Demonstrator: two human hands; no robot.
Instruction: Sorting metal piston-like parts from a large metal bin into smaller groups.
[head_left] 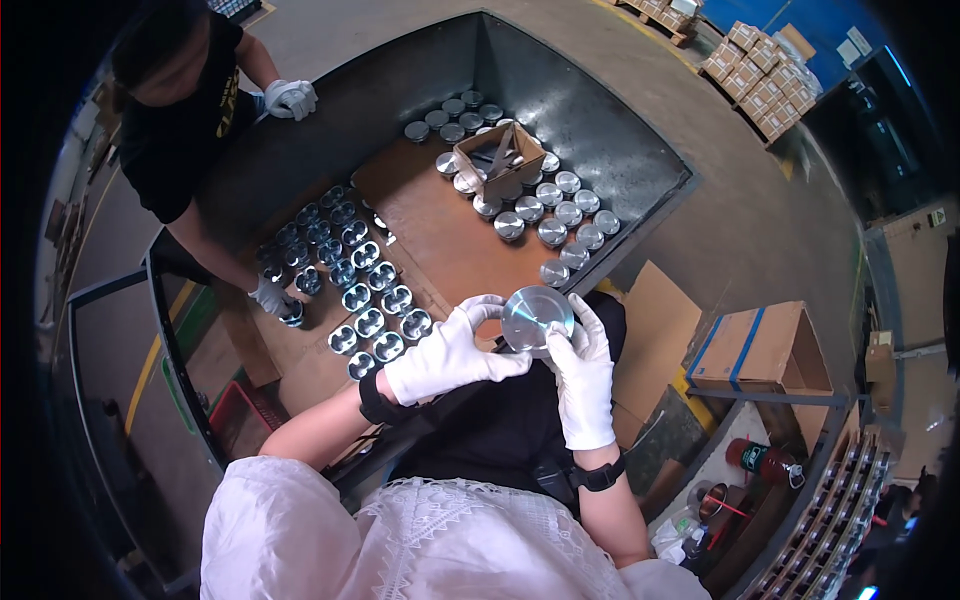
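Between my two white-gloved hands I hold a shiny metal piston (pixel 537 320), its round flat face turned up toward me. My left hand (pixel 455 350) grips its left edge between the fingers and thumb. On the other side, my right hand (pixel 582 365) closes round its right edge, the thumb lying on the lower part of the face. Beyond my hands, flat-topped pistons (pixel 552 233) stand in rows on the brown bench top. To the left stand several pistons with recessed tops (pixel 370 322).
A small cardboard box (pixel 500 160) with tools stands among the pistons. The bench has a tall dark metal wall (pixel 590 105). At left, a co-worker's gloved hand (pixel 275 298) touches a piston. An open carton (pixel 760 350) and a red bottle (pixel 765 460) are at right.
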